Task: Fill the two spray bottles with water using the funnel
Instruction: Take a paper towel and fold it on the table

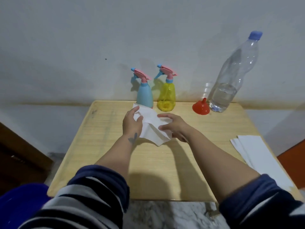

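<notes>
Sleeves (pixel 92 192): dark with pale stripes, pushed up both forearms, at 6 o'clock nearest the lens

Table (pixel 165 171): pale wood-grain top, set against a white wall

Left hand (pixel 132 123): at centre, fingers curled partly closed, pinching the left edge of a white paper towel (pixel 150 128)

Right hand (pixel 173 126): just right of centre, fingers spread and bent, gripping the towel's right side; the sheet hangs crumpled between the two hands, above the table

Blue spray bottle (pixel 144 93): 12 o'clock, upright, pink trigger head screwed on, just behind the towel

Yellow spray bottle (pixel 166 95): just beside the blue one to its right, upright, head on; fill level cannot be told

Funnel (pixel 201 107): red, 1 o'clock, resting wide mouth down, spout up

Water bottle (pixel 231 80): clear plastic, blue cap on, 2 o'clock, just beside the funnel, roughly one third full

Paper sheets (pixel 257 152): white stack at 3 o'clock, on the table's right edge

Handling note: the step in hand appears to be wiping with the towel; judged best done by opening the sheet flat, pressing it on the damp spot, and keeping clear of the light bottles behind
</notes>
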Demonstrator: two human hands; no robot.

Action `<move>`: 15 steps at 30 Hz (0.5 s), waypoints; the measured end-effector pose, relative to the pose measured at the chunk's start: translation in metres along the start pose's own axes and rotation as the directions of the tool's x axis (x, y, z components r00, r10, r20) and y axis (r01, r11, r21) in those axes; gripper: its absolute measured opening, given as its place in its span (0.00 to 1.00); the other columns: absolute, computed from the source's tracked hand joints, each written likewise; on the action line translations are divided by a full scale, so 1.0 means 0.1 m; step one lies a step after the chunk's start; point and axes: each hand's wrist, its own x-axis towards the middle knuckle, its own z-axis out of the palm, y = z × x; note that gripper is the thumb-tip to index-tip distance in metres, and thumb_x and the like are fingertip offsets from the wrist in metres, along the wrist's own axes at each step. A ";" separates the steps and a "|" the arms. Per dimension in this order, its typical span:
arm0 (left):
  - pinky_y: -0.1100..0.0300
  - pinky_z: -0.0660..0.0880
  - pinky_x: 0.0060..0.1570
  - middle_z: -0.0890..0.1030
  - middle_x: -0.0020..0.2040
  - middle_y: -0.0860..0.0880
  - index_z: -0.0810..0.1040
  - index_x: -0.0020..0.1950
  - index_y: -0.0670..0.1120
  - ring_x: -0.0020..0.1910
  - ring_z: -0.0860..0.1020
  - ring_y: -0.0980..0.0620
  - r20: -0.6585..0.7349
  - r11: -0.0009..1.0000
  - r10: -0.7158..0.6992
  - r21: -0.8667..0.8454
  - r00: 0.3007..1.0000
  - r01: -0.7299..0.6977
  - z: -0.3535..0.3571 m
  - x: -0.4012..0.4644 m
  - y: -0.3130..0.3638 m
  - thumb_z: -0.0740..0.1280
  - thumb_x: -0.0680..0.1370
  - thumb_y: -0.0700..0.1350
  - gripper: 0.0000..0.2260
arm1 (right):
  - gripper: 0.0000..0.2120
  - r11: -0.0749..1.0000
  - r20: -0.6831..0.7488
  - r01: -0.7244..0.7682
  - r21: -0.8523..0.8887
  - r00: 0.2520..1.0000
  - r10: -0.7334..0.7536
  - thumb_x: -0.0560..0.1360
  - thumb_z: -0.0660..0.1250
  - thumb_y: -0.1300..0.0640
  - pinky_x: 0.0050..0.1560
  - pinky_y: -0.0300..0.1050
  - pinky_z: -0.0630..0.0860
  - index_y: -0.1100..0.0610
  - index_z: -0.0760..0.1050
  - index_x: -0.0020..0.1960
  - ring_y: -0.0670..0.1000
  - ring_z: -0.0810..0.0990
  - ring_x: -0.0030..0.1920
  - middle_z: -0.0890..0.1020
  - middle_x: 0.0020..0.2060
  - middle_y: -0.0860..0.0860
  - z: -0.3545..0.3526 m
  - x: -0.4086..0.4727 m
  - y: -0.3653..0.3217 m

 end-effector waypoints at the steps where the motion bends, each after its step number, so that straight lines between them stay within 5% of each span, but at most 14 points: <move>1: 0.67 0.61 0.61 0.70 0.71 0.48 0.70 0.71 0.47 0.71 0.67 0.50 0.008 1.000 -0.011 0.011 1.000 0.011 -0.03 0.05 -0.06 0.62 0.80 0.38 0.19 | 0.23 0.999 -0.036 -0.003 -0.052 0.999 0.001 0.71 0.67 0.71 0.50 0.46 0.77 0.49 0.78 0.59 0.55 0.77 0.54 0.76 0.64 0.56 0.06 0.06 -0.01; 4: 0.65 0.62 0.61 0.69 0.72 0.49 0.68 0.73 0.48 0.70 0.69 0.49 0.055 0.981 0.005 0.195 0.998 -0.016 -0.12 0.25 -0.23 0.65 0.79 0.42 0.22 | 0.23 0.964 -0.111 0.034 -0.265 0.992 -0.066 0.72 0.63 0.71 0.59 0.43 0.74 0.55 0.77 0.63 0.51 0.75 0.57 0.73 0.68 0.53 0.16 0.31 -0.08; 9: 0.56 0.69 0.64 0.68 0.72 0.49 0.64 0.75 0.49 0.67 0.71 0.49 0.137 0.910 -0.037 0.414 0.990 -0.023 -0.17 0.60 -0.53 0.68 0.78 0.47 0.27 | 0.23 0.819 -0.073 0.092 -0.566 0.984 -0.161 0.73 0.63 0.70 0.54 0.33 0.66 0.58 0.73 0.67 0.54 0.72 0.66 0.73 0.67 0.55 0.23 0.82 -0.12; 15: 0.52 0.69 0.62 0.59 0.75 0.50 0.58 0.78 0.52 0.70 0.66 0.48 0.210 0.727 -0.142 0.685 0.967 -0.042 -0.17 0.90 -0.81 0.68 0.76 0.54 0.32 | 0.25 0.702 -0.015 0.145 -0.697 0.976 -0.216 0.75 0.63 0.65 0.65 0.44 0.65 0.58 0.68 0.71 0.59 0.70 0.67 0.66 0.68 0.58 0.38 1.19 0.11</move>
